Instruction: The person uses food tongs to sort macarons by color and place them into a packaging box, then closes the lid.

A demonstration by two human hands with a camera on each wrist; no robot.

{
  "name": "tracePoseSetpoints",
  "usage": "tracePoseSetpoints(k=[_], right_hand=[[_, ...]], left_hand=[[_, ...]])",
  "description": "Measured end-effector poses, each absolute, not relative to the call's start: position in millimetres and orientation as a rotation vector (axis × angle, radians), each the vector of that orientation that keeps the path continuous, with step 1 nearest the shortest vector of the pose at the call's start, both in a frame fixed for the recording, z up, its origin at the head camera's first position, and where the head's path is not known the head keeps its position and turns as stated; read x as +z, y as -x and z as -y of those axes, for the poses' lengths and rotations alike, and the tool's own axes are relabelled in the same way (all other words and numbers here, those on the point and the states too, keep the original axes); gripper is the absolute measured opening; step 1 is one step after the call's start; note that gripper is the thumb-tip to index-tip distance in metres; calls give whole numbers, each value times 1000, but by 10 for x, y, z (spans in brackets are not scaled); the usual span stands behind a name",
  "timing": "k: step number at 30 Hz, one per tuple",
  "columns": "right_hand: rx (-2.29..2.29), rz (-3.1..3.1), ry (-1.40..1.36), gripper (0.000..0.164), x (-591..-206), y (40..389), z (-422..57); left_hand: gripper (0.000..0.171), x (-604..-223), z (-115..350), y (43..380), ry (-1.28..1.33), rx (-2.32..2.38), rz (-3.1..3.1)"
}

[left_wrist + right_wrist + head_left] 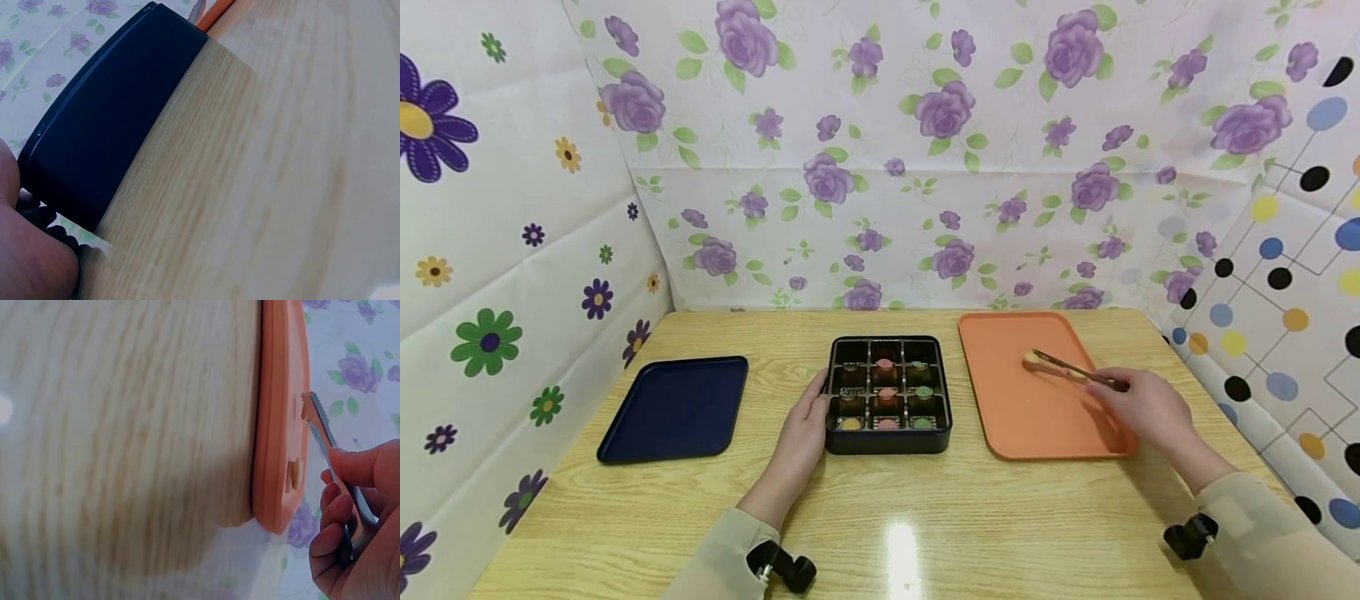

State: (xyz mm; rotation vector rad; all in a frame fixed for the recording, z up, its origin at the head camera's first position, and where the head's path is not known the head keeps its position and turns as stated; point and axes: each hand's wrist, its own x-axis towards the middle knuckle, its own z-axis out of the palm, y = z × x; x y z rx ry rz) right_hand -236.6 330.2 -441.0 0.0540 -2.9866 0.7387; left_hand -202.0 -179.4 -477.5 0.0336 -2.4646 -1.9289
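Observation:
A dark compartment box (887, 442) stands mid-table, with small pink, green and yellow pieces in several compartments. Farther back in its left column, I see no coloured piece. My left hand (802, 433) rests along the box's left side, its fingers partly hidden against the wall. On the right, my right hand (1146, 408) holds metal tongs (325, 428) over an orange tray (1022, 425). A small yellow piece (1032, 359) is at the tongs' tips; whether they pinch it firmly is unclear. Another yellowish piece (296, 475) lies on the tray in the right wrist view.
A dark blue tray (677, 408) lies at the left of the wooden table (850, 517). Flowered cloth (880, 167) hangs behind and to the left, with dotted cloth (1285, 292) at the right. The box stands between the two trays.

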Motion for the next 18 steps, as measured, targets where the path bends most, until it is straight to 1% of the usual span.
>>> tracePoseSetpoints(k=[12,18], right_hand=[[727,2954,-100,55,-4287,2383,-3138],[731,2958,-104,58,-4284,2395,-3100]], left_hand=[[57,-4776,1792,2012,-21,-1928,2456],[57,-4767,1795,2009,-31,-1937,2463]])
